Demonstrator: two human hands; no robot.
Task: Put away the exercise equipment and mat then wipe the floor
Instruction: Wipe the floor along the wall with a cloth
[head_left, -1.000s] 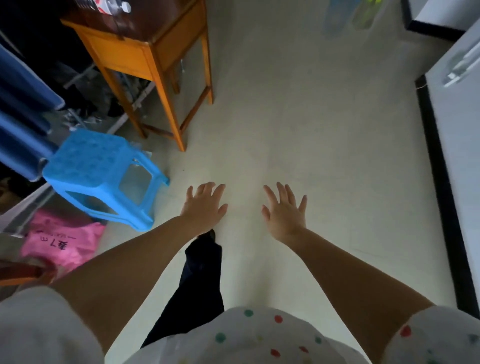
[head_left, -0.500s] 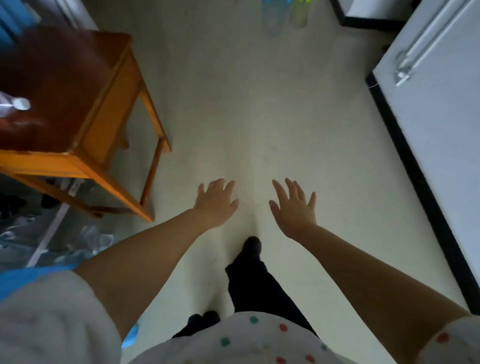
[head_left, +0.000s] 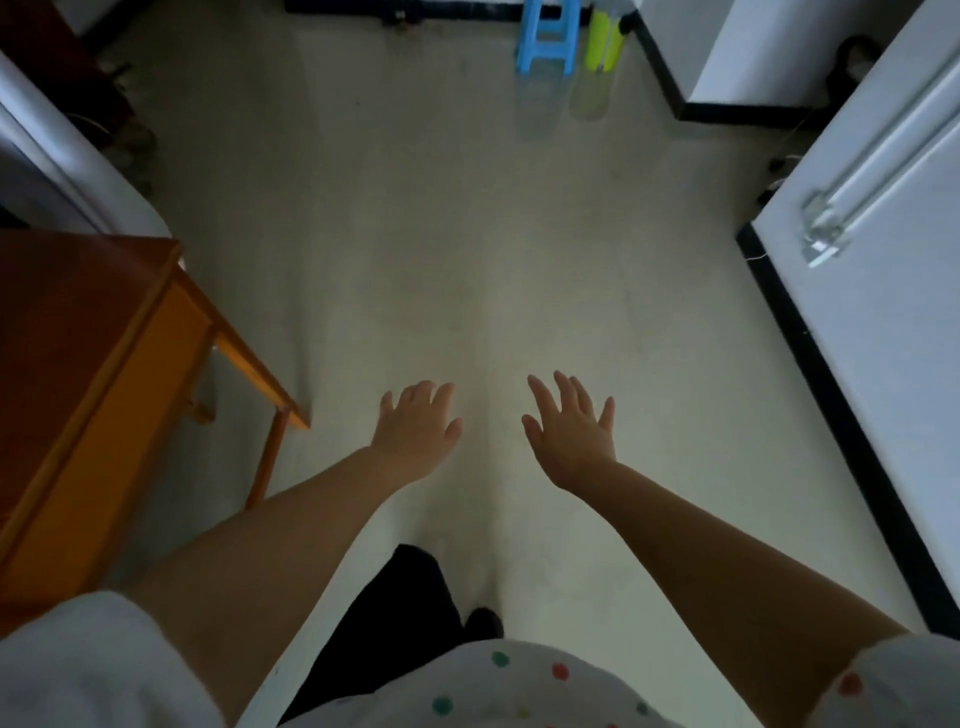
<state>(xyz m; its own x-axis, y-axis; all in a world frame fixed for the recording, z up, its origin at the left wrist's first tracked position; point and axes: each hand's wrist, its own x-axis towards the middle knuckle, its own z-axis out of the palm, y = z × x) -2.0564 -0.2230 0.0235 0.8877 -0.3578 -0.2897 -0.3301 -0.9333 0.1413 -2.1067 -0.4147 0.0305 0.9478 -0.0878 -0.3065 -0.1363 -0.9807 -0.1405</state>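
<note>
One wooden counter (head_left: 78, 374) stands at the floor's (head_left: 467, 249) left edge, nearer and lower in view than half a second ago, its top now bare of the bottle seen then. Two hands reach forward over the floor, palms down: the left hand (head_left: 415, 431) and the right hand (head_left: 571, 431), fingers spread, holding nothing, as before. At the floor's far edge one blue stool (head_left: 548, 34) and one yellow-green roll (head_left: 602, 41), possibly the mat, have come into clearer view.

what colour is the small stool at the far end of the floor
Light blue. The stool shows in the head view, beside a yellow-green roll.
</note>
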